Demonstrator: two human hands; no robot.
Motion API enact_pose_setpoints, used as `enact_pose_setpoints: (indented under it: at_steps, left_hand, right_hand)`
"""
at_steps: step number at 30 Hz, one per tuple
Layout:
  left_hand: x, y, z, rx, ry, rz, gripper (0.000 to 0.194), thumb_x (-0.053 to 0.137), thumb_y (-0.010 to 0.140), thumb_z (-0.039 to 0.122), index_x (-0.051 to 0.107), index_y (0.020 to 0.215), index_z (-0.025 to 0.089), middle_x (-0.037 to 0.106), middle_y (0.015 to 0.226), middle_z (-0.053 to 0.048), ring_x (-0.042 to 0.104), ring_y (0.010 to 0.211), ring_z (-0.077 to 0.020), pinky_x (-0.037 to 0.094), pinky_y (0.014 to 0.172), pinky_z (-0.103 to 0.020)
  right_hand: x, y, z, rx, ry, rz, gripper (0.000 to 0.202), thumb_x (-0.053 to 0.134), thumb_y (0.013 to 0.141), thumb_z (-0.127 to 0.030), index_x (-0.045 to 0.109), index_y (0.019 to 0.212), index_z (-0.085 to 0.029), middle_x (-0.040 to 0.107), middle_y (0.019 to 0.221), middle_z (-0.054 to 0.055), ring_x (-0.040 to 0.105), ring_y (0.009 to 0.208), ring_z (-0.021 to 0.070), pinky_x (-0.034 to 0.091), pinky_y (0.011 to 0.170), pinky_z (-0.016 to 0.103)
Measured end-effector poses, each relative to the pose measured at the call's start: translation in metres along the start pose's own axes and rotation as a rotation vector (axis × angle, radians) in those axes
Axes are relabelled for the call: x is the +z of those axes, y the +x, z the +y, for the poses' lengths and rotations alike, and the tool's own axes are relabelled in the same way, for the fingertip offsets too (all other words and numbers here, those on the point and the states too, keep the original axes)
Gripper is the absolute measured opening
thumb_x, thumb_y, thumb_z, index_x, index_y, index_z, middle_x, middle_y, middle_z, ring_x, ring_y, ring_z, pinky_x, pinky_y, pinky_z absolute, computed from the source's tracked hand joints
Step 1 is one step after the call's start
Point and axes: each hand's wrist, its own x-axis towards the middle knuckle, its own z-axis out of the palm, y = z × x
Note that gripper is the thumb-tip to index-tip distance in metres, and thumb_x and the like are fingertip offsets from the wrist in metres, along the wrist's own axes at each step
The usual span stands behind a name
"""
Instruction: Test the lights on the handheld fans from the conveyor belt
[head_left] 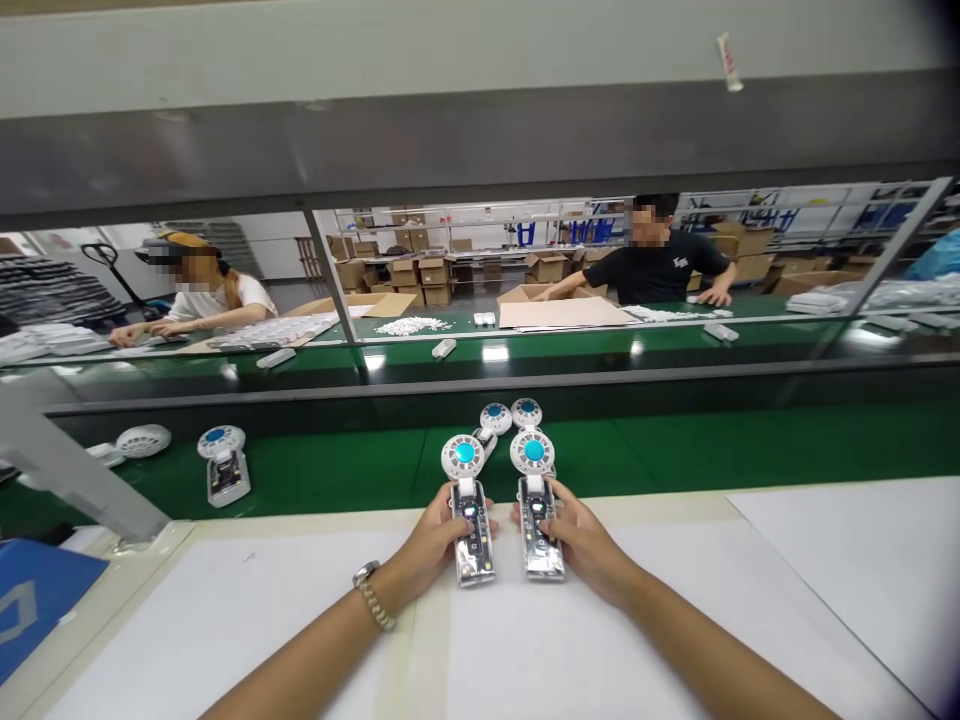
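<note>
My left hand (442, 535) is wrapped round a handheld device (474, 548) with a clear body and a round white head with a blue centre; the thumb lies on its front. A matching device (541, 545) is held in my right hand (577, 535), thumb also on the front. Both stand side by side, heads away from me, and a small display glows on each. Just behind them, two more round-headed devices (496, 418) (526, 412) lie on the green belt (360, 465), partly hidden by the held ones.
Another device (227, 475) and a white round head (144, 440) lie on the belt at left. A metal post (97, 470) and blue box (41, 600) stand at the left. Two people sit across the line (214, 295) (660, 265), near cardboard and white parts.
</note>
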Motion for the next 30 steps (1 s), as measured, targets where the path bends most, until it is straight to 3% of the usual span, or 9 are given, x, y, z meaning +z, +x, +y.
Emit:
enact_pose_setpoints:
  at_steps: [6, 12, 17, 24, 30]
  left_hand:
    - [0.000, -0.002, 0.002, 0.006, -0.018, -0.042, 0.050, 0.059, 0.062, 0.007, 0.042, 0.108, 0.017, 0.056, 0.108, -0.011, 0.061, 0.088, -0.0251, 0.047, 0.077, -0.037]
    - [-0.004, 0.001, -0.003, 0.023, -0.012, -0.052, 0.046, 0.060, 0.064, 0.007, 0.043, 0.106, 0.018, 0.054, 0.112, -0.011, 0.060, 0.090, -0.0250, 0.046, 0.080, -0.039]
    - [-0.006, 0.003, -0.006, 0.036, -0.006, -0.041, 0.045, 0.062, 0.064, 0.009, 0.044, 0.105, 0.018, 0.051, 0.116, -0.011, 0.059, 0.094, -0.0269, 0.047, 0.081, -0.040]
    - [-0.002, -0.001, -0.002, 0.030, 0.024, -0.036, 0.045, 0.061, 0.063, 0.008, 0.045, 0.103, 0.019, 0.056, 0.104, -0.007, 0.060, 0.087, -0.0215, 0.047, 0.074, -0.033]
    - [0.001, -0.002, 0.001, 0.016, 0.032, -0.032, 0.046, 0.063, 0.064, 0.011, 0.044, 0.105, 0.019, 0.053, 0.109, -0.009, 0.058, 0.092, -0.0246, 0.047, 0.074, -0.035]
  right_hand:
    - [-0.001, 0.002, 0.003, -0.014, -0.005, 0.004, 0.077, 0.075, 0.062, -0.027, 0.031, 0.125, -0.022, 0.064, 0.105, 0.010, 0.056, 0.105, 0.0263, 0.042, 0.083, 0.036]
    - [-0.005, 0.005, 0.008, -0.024, -0.046, 0.030, 0.072, 0.075, 0.063, -0.027, 0.035, 0.123, -0.024, 0.065, 0.093, 0.005, 0.059, 0.099, 0.0245, 0.043, 0.082, 0.036]
    - [-0.008, 0.005, 0.011, -0.054, -0.063, -0.002, 0.068, 0.074, 0.065, -0.028, 0.037, 0.122, -0.023, 0.065, 0.097, 0.008, 0.059, 0.100, 0.0257, 0.044, 0.081, 0.037]
    - [-0.006, 0.003, 0.007, -0.055, -0.036, -0.007, 0.067, 0.075, 0.063, -0.028, 0.040, 0.120, -0.023, 0.064, 0.102, 0.008, 0.058, 0.102, 0.0269, 0.045, 0.083, 0.039]
    - [-0.006, 0.003, 0.007, -0.075, -0.044, -0.033, 0.065, 0.074, 0.065, -0.030, 0.040, 0.120, -0.022, 0.064, 0.098, 0.009, 0.060, 0.097, 0.0269, 0.043, 0.085, 0.042]
